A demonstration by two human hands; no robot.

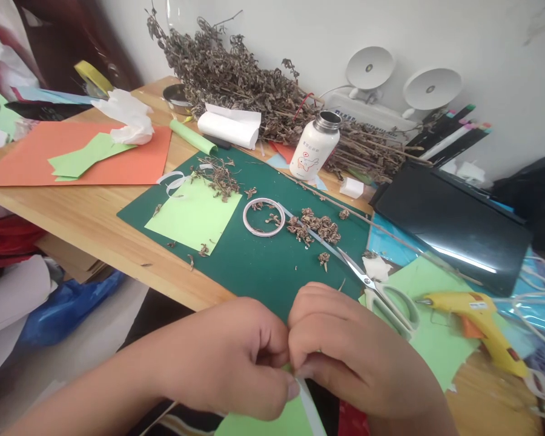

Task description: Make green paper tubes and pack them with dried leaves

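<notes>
both hands point(290, 357) pinch a light strip point(309, 401), perhaps tape, between them.

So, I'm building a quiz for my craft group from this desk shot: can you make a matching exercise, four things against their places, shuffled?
Things
1. round white tape ring
2. white metal bottle with steel neck
3. yellow plastic glue gun
4. narrow white paper strip

Places
A. pinched between left hand and right hand
B. flat on the dark green cutting mat
C. on its side, right of the pale-handled scissors
D. upright before the dried branches

Pairs: 1-B, 2-D, 3-C, 4-A
</notes>
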